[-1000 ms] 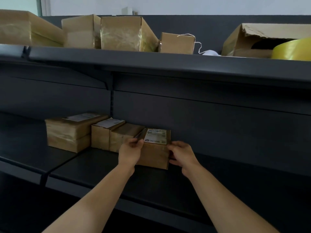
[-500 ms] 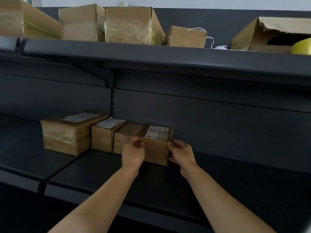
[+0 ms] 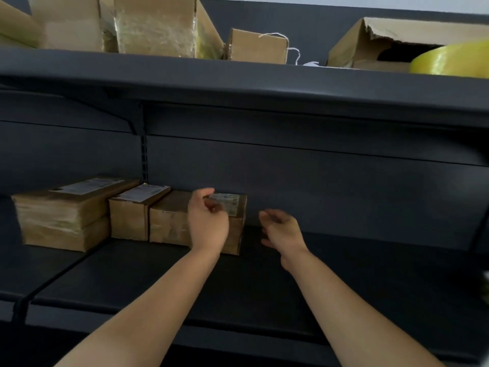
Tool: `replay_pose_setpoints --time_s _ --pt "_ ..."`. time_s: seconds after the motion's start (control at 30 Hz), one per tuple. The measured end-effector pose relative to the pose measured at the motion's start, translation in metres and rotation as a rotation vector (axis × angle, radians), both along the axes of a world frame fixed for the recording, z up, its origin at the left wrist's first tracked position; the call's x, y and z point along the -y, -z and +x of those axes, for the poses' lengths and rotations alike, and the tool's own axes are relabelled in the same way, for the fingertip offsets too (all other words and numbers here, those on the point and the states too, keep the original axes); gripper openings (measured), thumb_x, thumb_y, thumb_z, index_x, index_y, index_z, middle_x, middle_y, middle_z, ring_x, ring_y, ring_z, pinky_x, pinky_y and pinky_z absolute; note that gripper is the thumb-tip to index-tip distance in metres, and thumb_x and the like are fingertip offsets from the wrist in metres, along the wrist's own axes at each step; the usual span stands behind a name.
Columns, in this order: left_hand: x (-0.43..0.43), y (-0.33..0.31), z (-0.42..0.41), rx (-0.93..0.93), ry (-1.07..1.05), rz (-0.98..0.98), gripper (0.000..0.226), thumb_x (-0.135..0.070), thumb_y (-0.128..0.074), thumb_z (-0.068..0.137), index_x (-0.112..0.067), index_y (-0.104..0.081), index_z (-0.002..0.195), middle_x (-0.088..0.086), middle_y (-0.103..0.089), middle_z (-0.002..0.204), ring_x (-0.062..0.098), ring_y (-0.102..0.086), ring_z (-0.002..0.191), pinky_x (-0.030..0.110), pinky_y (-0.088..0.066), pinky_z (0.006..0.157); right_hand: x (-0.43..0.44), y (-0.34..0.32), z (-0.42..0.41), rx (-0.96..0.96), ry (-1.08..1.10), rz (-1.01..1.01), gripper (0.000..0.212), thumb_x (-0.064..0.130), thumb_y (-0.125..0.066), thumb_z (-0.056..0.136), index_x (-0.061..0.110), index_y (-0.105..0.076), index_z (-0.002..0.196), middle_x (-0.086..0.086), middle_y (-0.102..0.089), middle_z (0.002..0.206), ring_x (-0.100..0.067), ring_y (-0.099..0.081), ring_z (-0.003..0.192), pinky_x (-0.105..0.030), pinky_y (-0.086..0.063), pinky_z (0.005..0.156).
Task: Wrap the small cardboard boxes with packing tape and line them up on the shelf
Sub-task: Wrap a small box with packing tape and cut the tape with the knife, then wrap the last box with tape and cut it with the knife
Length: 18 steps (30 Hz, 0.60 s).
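Several small taped cardboard boxes stand in a row on the dark middle shelf [image 3: 264,282]. The rightmost box [image 3: 234,223], with a white label on top, sits pushed against its neighbour [image 3: 169,218]. My left hand [image 3: 207,221] hovers in front of this box with loosely curled fingers and holds nothing. To the right of the box, my right hand [image 3: 281,230] is off it, fingers relaxed and empty. Further left stand a labelled narrow box [image 3: 129,215] and a larger wrapped box [image 3: 66,215].
The upper shelf [image 3: 238,80] carries several larger cardboard boxes, a small box with white string [image 3: 258,46], an open torn carton [image 3: 397,41] and a yellow tape roll [image 3: 452,59] at the far right. The middle shelf is bare to the right of the row.
Both hands have let go of the rightmost box, which now stands flush in the row. The hands have drawn back a little and the view has tilted down.
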<state>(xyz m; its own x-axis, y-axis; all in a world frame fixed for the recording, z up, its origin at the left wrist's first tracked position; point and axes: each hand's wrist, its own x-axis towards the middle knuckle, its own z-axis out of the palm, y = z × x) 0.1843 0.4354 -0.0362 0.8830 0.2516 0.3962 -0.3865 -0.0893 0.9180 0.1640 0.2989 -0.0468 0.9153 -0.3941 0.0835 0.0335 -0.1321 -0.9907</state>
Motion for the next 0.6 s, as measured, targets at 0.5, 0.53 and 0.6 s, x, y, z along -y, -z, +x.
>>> replay_pose_setpoints --time_s 0.5,0.53,0.6 --pt "0.229 -0.013 -0.104 -0.040 0.443 -0.044 0.022 -0.007 -0.056 0.091 -0.021 -0.059 0.108 -0.002 -0.059 0.097 0.003 -0.054 0.083 0.014 -0.038 0.064 0.195 -0.028 -0.139 0.093 0.335 -0.076 0.021 0.033 -0.060 0.093 0.019 -0.064 0.109 0.006 -0.064 0.097 -0.013 -0.060 0.092 -0.040 -0.055 0.089" --pt "0.248 -0.013 -0.114 -0.045 0.469 -0.048 0.022 -0.007 -0.056 0.091 -0.021 -0.060 0.107 -0.002 -0.059 0.098 0.003 -0.054 0.083 0.015 -0.038 0.064 0.211 -0.030 -0.152 0.102 0.354 -0.089 0.020 0.033 -0.060 0.093 0.019 -0.064 0.107 0.005 -0.065 0.096 -0.014 -0.061 0.092 -0.041 -0.055 0.089" --pt "0.285 -0.015 -0.136 -0.055 0.518 -0.054 0.021 -0.008 -0.056 0.091 -0.021 -0.060 0.107 -0.003 -0.060 0.098 0.003 -0.054 0.084 0.016 -0.039 0.065 0.243 -0.033 -0.177 0.111 0.390 -0.104 0.019 0.034 -0.061 0.092 0.020 -0.065 0.104 0.004 -0.066 0.095 -0.016 -0.063 0.092 -0.042 -0.054 0.090"
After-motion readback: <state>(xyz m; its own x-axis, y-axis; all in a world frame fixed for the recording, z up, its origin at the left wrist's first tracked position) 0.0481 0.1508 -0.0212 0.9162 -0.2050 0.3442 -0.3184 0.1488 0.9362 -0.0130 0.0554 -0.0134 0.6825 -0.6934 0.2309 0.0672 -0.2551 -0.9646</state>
